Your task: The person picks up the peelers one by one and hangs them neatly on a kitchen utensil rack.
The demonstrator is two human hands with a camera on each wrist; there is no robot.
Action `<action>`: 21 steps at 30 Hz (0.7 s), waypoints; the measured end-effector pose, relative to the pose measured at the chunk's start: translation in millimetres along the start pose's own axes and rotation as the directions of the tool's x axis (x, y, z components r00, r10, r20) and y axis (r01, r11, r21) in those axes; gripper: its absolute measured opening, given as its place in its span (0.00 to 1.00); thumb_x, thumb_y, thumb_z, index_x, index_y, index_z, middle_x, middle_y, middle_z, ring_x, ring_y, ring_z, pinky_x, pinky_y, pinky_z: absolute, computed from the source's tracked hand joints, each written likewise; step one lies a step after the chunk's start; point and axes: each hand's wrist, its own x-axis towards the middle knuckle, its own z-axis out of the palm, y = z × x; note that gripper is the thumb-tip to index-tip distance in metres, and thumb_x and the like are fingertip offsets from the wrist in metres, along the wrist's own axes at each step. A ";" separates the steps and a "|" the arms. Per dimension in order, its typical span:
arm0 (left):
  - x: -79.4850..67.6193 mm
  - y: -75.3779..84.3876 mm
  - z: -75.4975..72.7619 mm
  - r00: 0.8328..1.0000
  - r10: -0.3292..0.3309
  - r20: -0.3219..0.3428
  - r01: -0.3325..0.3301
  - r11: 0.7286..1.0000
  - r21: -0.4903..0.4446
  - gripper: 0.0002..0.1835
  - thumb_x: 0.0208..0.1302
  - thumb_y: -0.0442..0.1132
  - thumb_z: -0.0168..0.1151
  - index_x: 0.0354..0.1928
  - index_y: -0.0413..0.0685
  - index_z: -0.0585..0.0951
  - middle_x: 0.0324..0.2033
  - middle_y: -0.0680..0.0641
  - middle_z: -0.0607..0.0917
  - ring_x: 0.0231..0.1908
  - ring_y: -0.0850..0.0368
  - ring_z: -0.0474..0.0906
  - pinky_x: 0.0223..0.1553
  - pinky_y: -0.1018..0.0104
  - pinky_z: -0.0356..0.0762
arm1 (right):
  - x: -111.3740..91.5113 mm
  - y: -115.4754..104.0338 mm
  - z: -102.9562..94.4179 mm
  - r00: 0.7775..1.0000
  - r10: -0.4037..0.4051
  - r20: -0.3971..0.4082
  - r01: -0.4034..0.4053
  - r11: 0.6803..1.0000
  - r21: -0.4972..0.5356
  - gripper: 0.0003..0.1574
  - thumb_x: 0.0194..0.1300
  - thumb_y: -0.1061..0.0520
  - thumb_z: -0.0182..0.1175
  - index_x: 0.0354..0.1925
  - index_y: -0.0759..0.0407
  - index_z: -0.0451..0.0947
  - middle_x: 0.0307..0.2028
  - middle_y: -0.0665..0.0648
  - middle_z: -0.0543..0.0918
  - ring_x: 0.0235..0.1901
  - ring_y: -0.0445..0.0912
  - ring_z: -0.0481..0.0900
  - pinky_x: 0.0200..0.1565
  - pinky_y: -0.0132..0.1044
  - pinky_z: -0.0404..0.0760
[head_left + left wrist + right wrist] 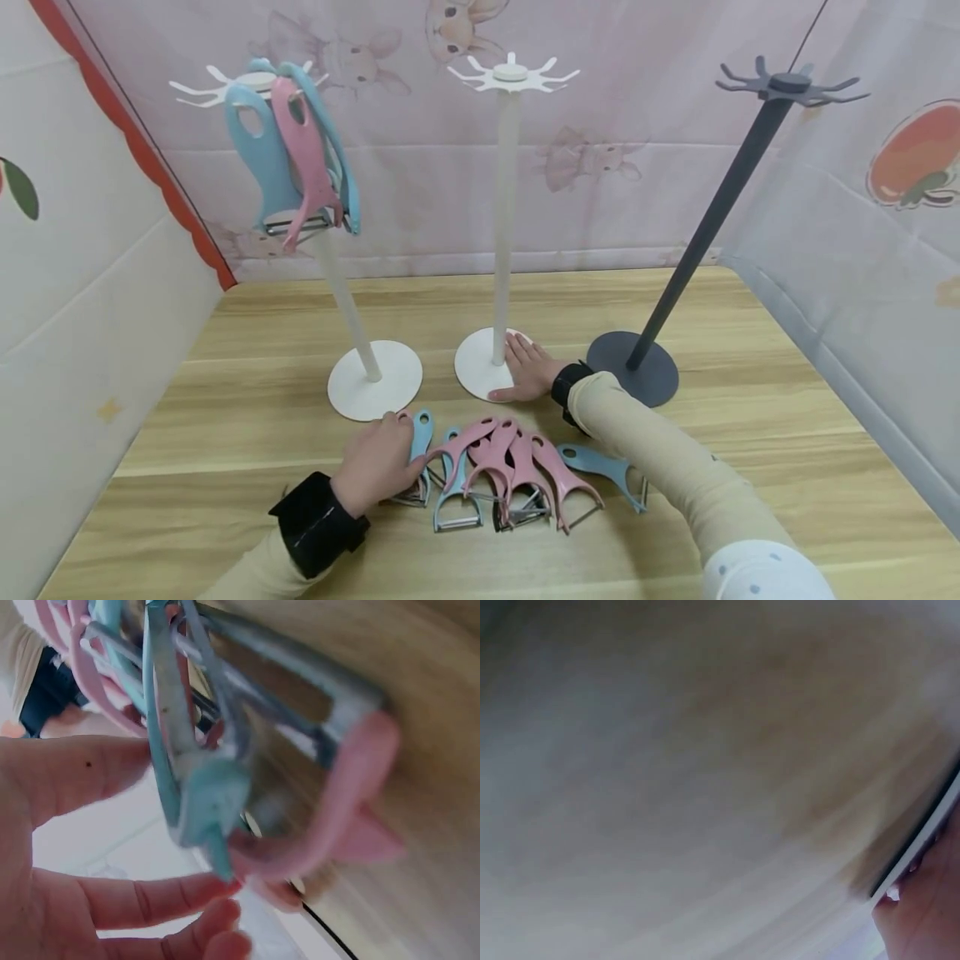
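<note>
My left hand (377,462) is at the left end of a pile of peelers. In the left wrist view its thumb lies against a blue peeler (214,796) and its fingertips meet a pink peeler (330,802), both between thumb and fingers. The hand covers much of the pink one in the head view. My right hand (531,367) presses with straight fingers on the round base (474,364) of the middle white stand (506,217). Beside the left hand lie several pink peelers (564,477) and blue peelers (600,463), overlapping, with metal blades toward the front.
On the left, a white stand (352,321) carries blue peelers (262,154) and a pink peeler (306,154) on its hooks. A dark grey stand (708,229) with bare hooks rises on the right. Printed cloth (420,208) encloses the wooden table (262,400).
</note>
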 end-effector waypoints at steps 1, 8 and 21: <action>0.5 1.2 0.6 1.000 0.005 -0.007 -0.005 1.000 0.011 0.20 0.49 0.51 0.66 0.25 0.39 0.76 0.19 0.48 0.69 0.18 0.57 0.64 0.15 0.65 0.64 | 0.3 -0.1 0.1 1.000 0.001 0.003 -0.001 1.000 -0.003 0.65 0.57 0.25 0.43 0.68 0.67 0.29 0.69 0.66 0.30 0.68 0.56 0.29 0.66 0.50 0.39; 4.9 6.2 6.9 1.000 0.028 -0.006 -0.028 0.999 -0.019 0.21 0.48 0.44 0.65 0.10 0.50 0.64 0.13 0.54 0.62 0.14 0.60 0.60 0.12 0.69 0.57 | 3.6 0.8 3.4 1.000 -0.003 -0.013 0.003 1.000 -0.015 0.65 0.57 0.25 0.44 0.69 0.68 0.30 0.69 0.66 0.32 0.68 0.56 0.30 0.65 0.51 0.40; 8.2 4.7 1.1 0.997 -0.064 -0.037 0.058 0.990 -0.131 0.20 0.46 0.48 0.70 0.18 0.43 0.71 0.15 0.51 0.66 0.15 0.58 0.63 0.17 0.67 0.64 | 4.8 3.1 2.6 1.000 0.003 0.006 -0.003 1.000 0.004 0.64 0.58 0.26 0.43 0.69 0.68 0.30 0.69 0.66 0.30 0.68 0.56 0.28 0.66 0.51 0.39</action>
